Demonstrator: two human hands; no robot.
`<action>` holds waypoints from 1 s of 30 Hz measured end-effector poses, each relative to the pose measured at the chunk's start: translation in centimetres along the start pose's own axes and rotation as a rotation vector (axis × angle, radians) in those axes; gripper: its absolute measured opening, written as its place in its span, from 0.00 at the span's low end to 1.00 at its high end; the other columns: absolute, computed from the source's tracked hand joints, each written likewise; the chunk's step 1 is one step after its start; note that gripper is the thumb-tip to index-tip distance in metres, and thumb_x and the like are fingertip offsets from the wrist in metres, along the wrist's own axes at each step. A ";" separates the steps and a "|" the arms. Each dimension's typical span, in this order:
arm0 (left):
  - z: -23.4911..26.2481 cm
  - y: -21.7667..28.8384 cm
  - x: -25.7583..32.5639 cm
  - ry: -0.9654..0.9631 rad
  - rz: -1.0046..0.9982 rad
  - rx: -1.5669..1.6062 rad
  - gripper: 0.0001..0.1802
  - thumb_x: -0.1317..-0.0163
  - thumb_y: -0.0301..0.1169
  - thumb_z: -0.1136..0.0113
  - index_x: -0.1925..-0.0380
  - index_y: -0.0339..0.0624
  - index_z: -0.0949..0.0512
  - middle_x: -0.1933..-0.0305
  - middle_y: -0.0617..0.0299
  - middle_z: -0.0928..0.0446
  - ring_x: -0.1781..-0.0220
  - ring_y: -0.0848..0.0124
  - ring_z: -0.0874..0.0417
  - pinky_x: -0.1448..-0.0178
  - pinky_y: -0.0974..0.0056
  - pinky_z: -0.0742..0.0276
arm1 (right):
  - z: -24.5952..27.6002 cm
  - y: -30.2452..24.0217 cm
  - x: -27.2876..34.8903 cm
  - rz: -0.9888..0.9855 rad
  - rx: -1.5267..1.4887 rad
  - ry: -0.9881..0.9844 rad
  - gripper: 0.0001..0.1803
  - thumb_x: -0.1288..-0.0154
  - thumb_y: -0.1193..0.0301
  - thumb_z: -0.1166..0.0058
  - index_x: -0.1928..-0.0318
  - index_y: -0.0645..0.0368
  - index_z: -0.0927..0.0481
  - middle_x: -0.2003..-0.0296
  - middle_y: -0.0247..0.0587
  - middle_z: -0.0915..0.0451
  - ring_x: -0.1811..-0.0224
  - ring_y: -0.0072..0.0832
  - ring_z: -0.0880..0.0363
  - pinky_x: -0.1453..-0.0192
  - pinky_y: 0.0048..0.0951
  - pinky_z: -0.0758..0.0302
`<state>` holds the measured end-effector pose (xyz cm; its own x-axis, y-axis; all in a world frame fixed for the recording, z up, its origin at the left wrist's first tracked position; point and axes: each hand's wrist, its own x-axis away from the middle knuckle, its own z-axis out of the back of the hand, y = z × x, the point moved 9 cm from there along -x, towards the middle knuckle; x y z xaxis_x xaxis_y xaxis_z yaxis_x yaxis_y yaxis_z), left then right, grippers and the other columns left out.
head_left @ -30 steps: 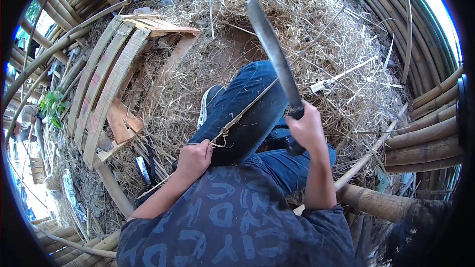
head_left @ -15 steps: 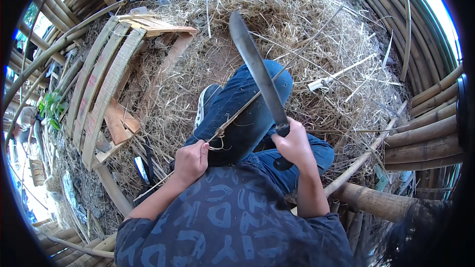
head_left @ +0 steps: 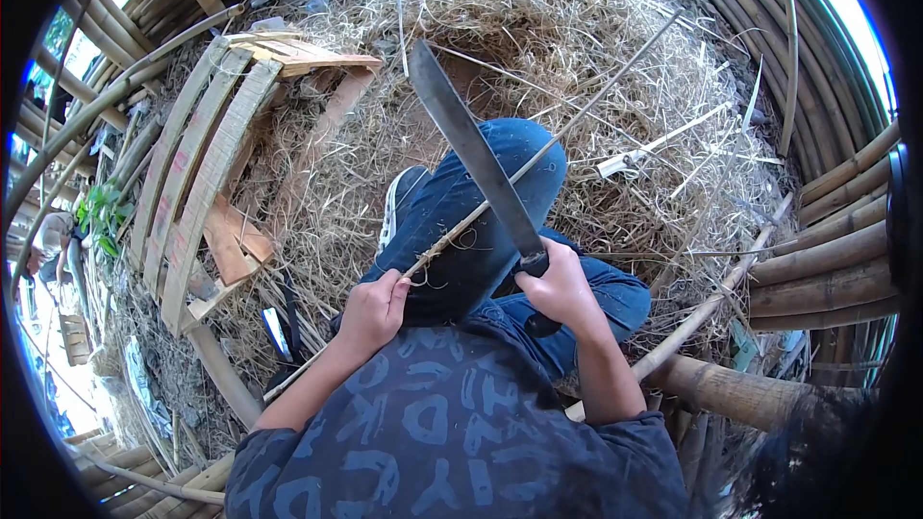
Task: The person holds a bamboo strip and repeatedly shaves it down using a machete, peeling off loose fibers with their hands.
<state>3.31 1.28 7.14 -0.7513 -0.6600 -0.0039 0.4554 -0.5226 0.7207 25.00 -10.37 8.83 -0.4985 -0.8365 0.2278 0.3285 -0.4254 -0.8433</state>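
A thin bamboo strip (head_left: 586,113) slants from my left hand (head_left: 375,312) across my raised knee toward the upper right. My left fingers are closed around its lower part, near some frayed fibres (head_left: 435,252). In my right hand (head_left: 560,284) is the dark handle of a machete (head_left: 461,139), its long grey blade pointing up and to the left. The blade crosses the strip over my jeans; whether its edge bites into the strip I cannot tell.
Dry shavings (head_left: 615,67) cover the ground around my legs. A slatted wooden frame (head_left: 197,173) stands at the left, with a plank offcut (head_left: 231,240) beside it. Bamboo poles (head_left: 827,274) wall the right side, and a thick bamboo pole (head_left: 731,389) lies near my right elbow.
The machete has shifted left and slightly down, its tip swinging leftward. The strip has turned so its broader face shows. My left hand has hardly moved.
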 end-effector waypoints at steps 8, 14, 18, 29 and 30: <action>0.2 -0.1 -0.4 -0.031 0.021 0.037 0.16 0.31 0.34 0.53 0.77 0.37 0.30 0.84 0.44 0.31 0.79 0.45 0.26 0.75 0.49 0.34 | 5.4 -0.2 -3.4 -0.123 -0.135 0.172 0.09 0.50 0.80 0.48 0.66 0.68 0.22 0.80 0.35 0.24 0.79 0.18 0.29 0.73 0.26 0.31; -0.1 -0.6 -0.4 -0.027 0.022 0.070 0.16 0.31 0.34 0.51 0.77 0.37 0.30 0.84 0.44 0.31 0.79 0.45 0.26 0.75 0.50 0.34 | 1.8 -0.8 -2.3 -0.006 0.072 0.095 0.16 0.51 0.76 0.47 0.60 0.71 0.22 0.71 0.59 0.19 0.66 0.45 0.17 0.59 0.38 0.24; 0.1 -0.7 -0.3 -0.026 0.045 0.102 0.16 0.31 0.34 0.51 0.77 0.37 0.29 0.84 0.44 0.32 0.79 0.45 0.26 0.76 0.51 0.34 | 0.3 -0.4 -1.5 -0.012 0.044 0.060 0.19 0.52 0.74 0.46 0.58 0.71 0.23 0.67 0.64 0.20 0.57 0.53 0.19 0.52 0.42 0.26; 0.1 -0.6 -0.6 0.007 0.013 0.111 0.16 0.32 0.35 0.50 0.77 0.37 0.29 0.83 0.44 0.31 0.78 0.45 0.25 0.75 0.51 0.33 | 1.9 0.7 -2.2 -0.107 -0.086 0.090 0.10 0.52 0.80 0.48 0.66 0.68 0.23 0.80 0.36 0.24 0.78 0.18 0.28 0.73 0.27 0.31; 0.2 -0.5 -0.7 0.010 0.010 0.112 0.16 0.32 0.35 0.50 0.77 0.37 0.29 0.83 0.44 0.31 0.78 0.45 0.25 0.75 0.51 0.33 | 0.3 0.6 -1.7 -0.058 -0.074 0.039 0.12 0.52 0.79 0.47 0.63 0.70 0.22 0.78 0.44 0.21 0.75 0.25 0.22 0.69 0.31 0.27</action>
<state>3.47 2.09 6.90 -0.7419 -0.6705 -0.0030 0.4059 -0.4528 0.7939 26.34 -9.32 8.08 -0.5462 -0.7964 0.2597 0.2388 -0.4453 -0.8630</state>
